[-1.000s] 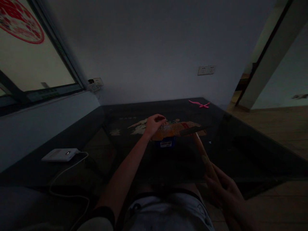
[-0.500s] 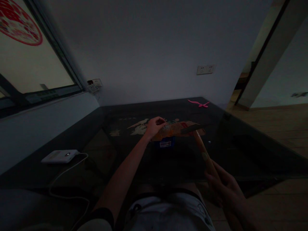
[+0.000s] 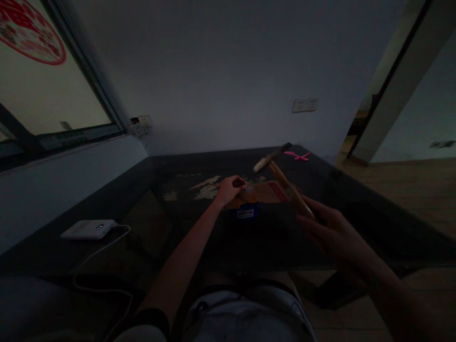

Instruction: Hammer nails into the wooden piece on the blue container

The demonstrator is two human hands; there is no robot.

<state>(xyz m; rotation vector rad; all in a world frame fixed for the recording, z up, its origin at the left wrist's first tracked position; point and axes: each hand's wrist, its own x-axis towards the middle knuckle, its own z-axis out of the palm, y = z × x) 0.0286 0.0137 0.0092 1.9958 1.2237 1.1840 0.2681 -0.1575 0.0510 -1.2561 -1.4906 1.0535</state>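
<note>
My right hand is wrapped round the wooden handle of a hammer. Its dark metal head is raised above the table, to the right of my left hand. With curled fingers, my left hand pinches at the left part of an orange printed package with a red end. What sits between those fingertips is too small and dark to make out. Under the package stands a blue box with a white label.
A white power bank with a cable lies at the left of the dark glossy table. At the back right is a pink ribbon-like item. Wall sockets sit on the wall behind, and a window is at the left.
The hammer has gone up and back, from its head over the package's right part to above the table. My right hand rose with it; my left hand stayed at the package.
</note>
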